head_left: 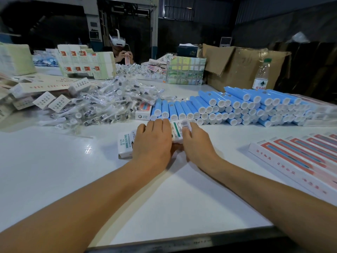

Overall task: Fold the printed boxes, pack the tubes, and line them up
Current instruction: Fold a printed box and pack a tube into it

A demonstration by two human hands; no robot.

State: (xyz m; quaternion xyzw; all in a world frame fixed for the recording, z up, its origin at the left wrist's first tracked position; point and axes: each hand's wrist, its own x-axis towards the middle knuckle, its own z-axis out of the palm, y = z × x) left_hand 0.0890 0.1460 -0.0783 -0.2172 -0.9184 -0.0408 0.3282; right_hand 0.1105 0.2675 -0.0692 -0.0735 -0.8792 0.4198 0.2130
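Observation:
A white printed box (179,129) with a barcode and green stripe lies on the white table (54,170) in the middle. My left hand (152,143) presses on its left part, and my right hand (197,143) grips its right side. A second white box (125,144) with green lettering sticks out from under my left hand. Just behind the hands lies a big stack of blue tubes (237,106) with white caps. A row of packed red-and-white boxes (299,161) lines the table's right side.
A heap of bagged brush heads (102,105) spreads at the middle left, with flat boxes (32,92) beyond it. A water bottle (261,75) and cardboard carton (237,64) stand at the back right. Another person (121,50) works across the table.

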